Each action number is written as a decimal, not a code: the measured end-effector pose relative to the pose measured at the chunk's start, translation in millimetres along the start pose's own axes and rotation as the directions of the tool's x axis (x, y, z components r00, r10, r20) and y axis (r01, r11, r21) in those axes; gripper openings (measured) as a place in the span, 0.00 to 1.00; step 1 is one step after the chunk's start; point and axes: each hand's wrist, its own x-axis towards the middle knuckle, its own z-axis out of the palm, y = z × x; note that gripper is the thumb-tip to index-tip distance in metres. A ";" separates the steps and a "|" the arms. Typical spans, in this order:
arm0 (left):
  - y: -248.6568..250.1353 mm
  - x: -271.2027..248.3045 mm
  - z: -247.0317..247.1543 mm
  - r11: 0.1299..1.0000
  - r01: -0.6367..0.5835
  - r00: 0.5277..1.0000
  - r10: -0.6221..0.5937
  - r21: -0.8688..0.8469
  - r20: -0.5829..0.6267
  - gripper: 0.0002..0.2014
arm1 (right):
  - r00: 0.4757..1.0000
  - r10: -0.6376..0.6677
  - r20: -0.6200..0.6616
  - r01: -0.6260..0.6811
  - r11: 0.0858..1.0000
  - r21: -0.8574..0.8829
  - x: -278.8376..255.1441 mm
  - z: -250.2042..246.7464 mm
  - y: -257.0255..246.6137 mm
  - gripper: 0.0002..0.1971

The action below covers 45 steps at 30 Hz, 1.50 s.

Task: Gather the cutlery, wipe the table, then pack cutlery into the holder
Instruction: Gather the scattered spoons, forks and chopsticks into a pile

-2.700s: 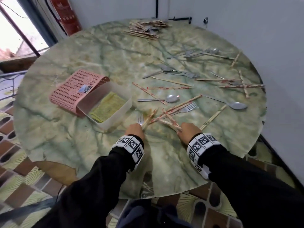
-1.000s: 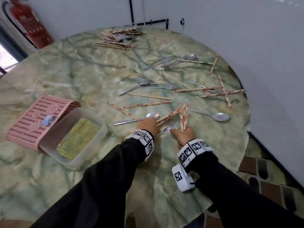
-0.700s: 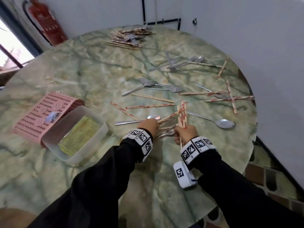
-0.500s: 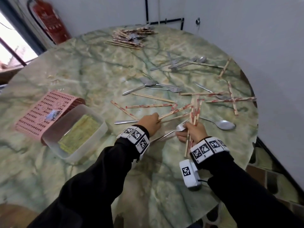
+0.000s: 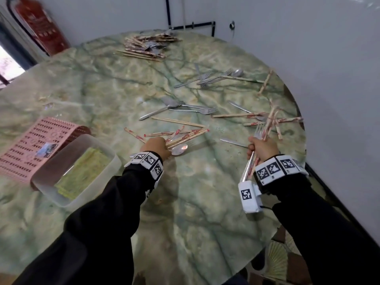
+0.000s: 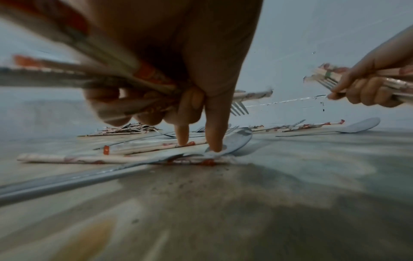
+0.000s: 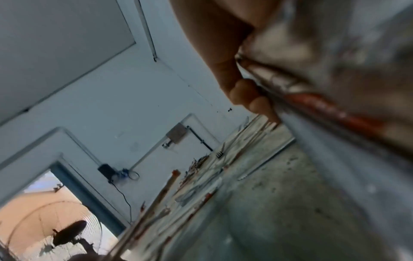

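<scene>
My right hand (image 5: 261,148) grips an upright bundle of wrapped chopsticks and a fork (image 5: 267,126) above the round green marble table (image 5: 195,212); the wrist view shows the fingers (image 7: 252,98) curled round it. My left hand (image 5: 157,147) holds several wrapped chopsticks (image 5: 185,137) in its curled fingers, while its thumb and forefinger (image 6: 215,139) press down on a spoon (image 5: 180,150) and a chopstick on the table. More forks (image 5: 193,109), a spoon and wrapped chopsticks (image 5: 236,115) lie scattered ahead.
A pink perforated holder (image 5: 30,145) lies on its side at the left, beside a clear plastic tub (image 5: 98,182) with a yellow-green cloth (image 5: 82,173). A gathered cutlery pile (image 5: 148,47) sits at the far edge. A wall runs along the right; a fire extinguisher (image 5: 41,25) stands far left.
My right hand has lifted its chopstick bundle with a fork and moved right. My left hand has gathered chopsticks and now reaches down onto the spoon.
</scene>
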 end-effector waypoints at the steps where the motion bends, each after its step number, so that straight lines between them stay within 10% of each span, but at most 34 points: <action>1: 0.4 2.6 0.6 1.000 -0.001 1.000 0.001 0.024 0.018 0.11 | 1.000 -0.017 -0.022 0.015 0.996 -0.090 4.6 -0.7 3.1 0.12; 10: 5.0 18.1 5.8 0.987 -0.003 0.999 -0.004 0.159 0.043 0.09 | 0.993 -0.079 0.087 0.118 0.693 -0.711 11.5 17.1 -2.5 0.06; 28: 14.6 13.4 7.5 0.988 -0.067 0.992 0.051 0.138 0.119 0.11 | 0.899 -0.035 0.437 0.434 0.211 -0.876 -42.3 8.2 18.5 0.11; 45: 27.9 -8.9 9.2 0.960 -0.234 0.969 0.217 0.153 0.121 0.14 | 0.993 -0.037 0.115 0.120 0.418 -0.900 -59.6 16.9 19.0 0.16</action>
